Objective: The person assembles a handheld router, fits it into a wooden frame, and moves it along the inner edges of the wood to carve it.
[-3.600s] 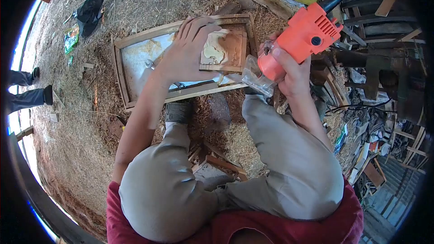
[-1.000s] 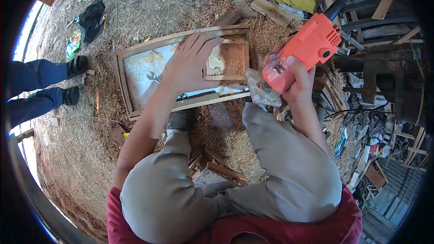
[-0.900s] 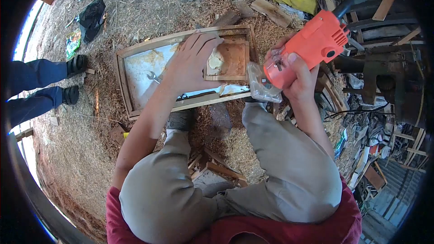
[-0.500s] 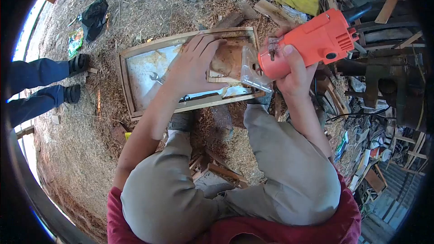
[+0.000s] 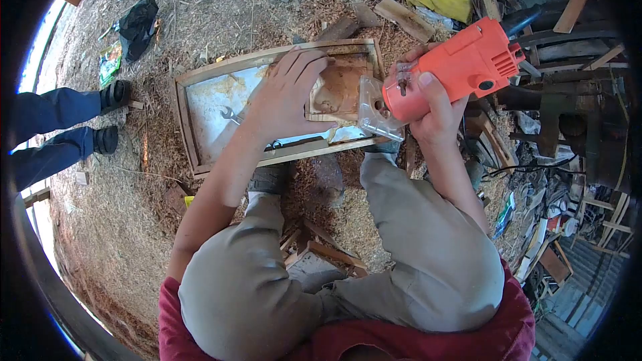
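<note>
The router (image 5: 461,63) looks heavy for one hand, stiff and weighted towards its motor, so it is best taken round the smooth barrel just above the clear base (image 5: 374,110), which looks brittle; the cord (image 5: 525,21) may drag from two o'clock. The right hand (image 5: 438,107) has it there, fingers wrapped round the far side and thumb pressed on the near face. The block (image 5: 338,90) looks light and rigid, better taken by its outer edges than by its hollowed middle. It lies at the three o'clock end of the frame (image 5: 334,154), with a wrench (image 5: 231,115) towards nine. The left hand (image 5: 287,87) clasps its nine o'clock end, fingers close together over the far side and thumb apart along the near side; contact under the palm is hidden. Compared with a second ago, the base has moved from beside the block's four o'clock corner to over its three o'clock edge, though whether it touches is unclear, and the left hand keeps its hold. Another person's shoes (image 5: 115,95), at nine o'clock, are nearer than in the earliest view.
</note>
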`<move>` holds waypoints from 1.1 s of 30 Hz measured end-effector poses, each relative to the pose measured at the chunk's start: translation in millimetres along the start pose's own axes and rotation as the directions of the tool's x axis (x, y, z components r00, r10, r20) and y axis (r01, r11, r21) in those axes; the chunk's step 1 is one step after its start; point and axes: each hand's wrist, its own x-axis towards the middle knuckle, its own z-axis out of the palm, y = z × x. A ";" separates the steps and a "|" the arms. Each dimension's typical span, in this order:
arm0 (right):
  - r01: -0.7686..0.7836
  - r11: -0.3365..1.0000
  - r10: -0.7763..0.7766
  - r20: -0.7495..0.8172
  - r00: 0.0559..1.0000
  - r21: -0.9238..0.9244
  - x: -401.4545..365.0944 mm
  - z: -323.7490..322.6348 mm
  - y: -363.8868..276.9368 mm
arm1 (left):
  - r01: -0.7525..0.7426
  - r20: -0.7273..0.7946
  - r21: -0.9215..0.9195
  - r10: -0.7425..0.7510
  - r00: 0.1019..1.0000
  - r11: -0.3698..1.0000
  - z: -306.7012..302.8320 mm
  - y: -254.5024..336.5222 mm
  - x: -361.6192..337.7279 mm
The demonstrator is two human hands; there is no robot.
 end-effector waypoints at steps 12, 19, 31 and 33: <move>0.000 0.999 0.001 0.017 1.000 -0.049 -1.0 -3.9 -4.0 | 0.006 0.007 0.024 -0.007 1.000 1.000 -0.4 1.2 0.7; 0.007 0.997 -0.005 0.027 1.000 -0.076 -2.4 -1.2 -5.3 | 0.009 0.004 0.040 -0.010 1.000 0.999 1.0 0.9 0.2; 0.001 0.996 0.003 0.040 0.999 -0.084 -2.6 4.6 -3.7 | 0.120 -0.058 -0.020 -0.121 0.991 0.993 -10.1 14.4 3.9; 0.020 0.995 -0.013 0.063 0.998 -0.099 -1.6 5.2 -4.8 | 0.124 -0.062 0.000 -0.123 0.990 0.992 -7.5 11.9 3.1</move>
